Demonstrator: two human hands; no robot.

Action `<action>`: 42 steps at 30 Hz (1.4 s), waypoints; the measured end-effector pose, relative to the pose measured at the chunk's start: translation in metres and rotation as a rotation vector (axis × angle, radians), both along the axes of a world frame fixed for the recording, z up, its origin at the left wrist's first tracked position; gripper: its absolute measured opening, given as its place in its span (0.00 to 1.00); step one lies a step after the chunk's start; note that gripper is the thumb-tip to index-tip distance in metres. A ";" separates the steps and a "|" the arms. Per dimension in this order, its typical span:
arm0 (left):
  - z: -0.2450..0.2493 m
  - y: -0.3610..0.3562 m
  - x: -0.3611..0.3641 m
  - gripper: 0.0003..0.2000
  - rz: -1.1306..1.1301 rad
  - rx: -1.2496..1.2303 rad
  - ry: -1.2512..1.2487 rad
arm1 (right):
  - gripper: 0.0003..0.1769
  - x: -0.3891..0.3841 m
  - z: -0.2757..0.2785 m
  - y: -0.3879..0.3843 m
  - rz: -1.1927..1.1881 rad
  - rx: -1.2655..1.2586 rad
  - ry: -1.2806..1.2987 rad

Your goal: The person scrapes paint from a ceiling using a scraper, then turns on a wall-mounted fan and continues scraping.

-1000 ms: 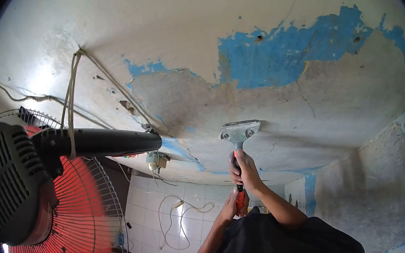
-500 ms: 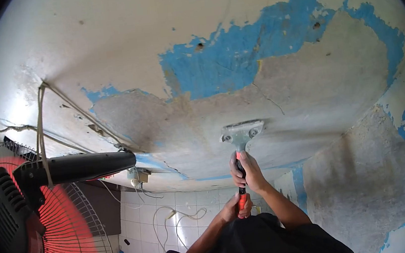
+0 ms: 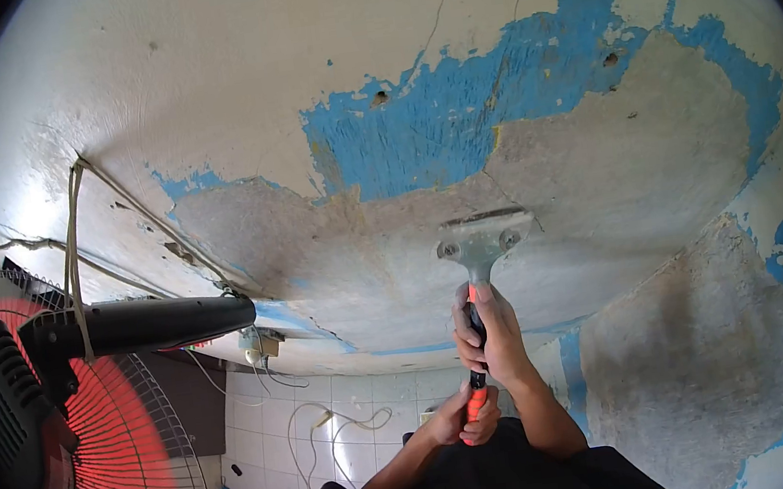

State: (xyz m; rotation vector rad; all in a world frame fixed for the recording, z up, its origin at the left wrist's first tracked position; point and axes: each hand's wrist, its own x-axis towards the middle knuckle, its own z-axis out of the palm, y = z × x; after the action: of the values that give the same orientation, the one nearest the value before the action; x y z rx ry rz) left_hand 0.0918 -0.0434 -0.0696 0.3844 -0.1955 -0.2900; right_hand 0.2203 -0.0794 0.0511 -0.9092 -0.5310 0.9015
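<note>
A long-handled wall scraper [image 3: 482, 261] with a wide grey head and a red and black handle is in both hands. My right hand [image 3: 494, 334] wraps the handle just below the head. Lower down, my left hand [image 3: 457, 418] grips the red handle end, close to my body. The blade edge lies at the bare grey part of the wall [image 3: 264, 230], beneath a patch of exposed blue paint [image 3: 418, 135] with ragged edges. A thin crack runs down beside the blade.
A fan [image 3: 116, 450] with a red blur behind its grille stands at the left. Cables [image 3: 74, 252] hang along the wall above it. A loose cord [image 3: 334, 420] lies on the white tiled floor [image 3: 271, 456]. On the right, another wall [image 3: 684, 356] has stained, peeling paint.
The scraper and both hands have moved a little to the right, with the blade slightly farther up the wall. Both hands keep their grip.
</note>
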 end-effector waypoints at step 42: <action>0.072 -0.004 -0.027 0.32 0.130 0.151 0.213 | 0.23 -0.017 0.046 0.009 -0.054 -0.053 -0.031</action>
State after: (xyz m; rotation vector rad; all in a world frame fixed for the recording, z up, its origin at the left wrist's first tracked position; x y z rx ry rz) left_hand 0.0652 -0.0478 0.0025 0.5104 0.0613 -0.2165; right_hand 0.2034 -0.0702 0.0975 -0.9823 -0.5093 0.8569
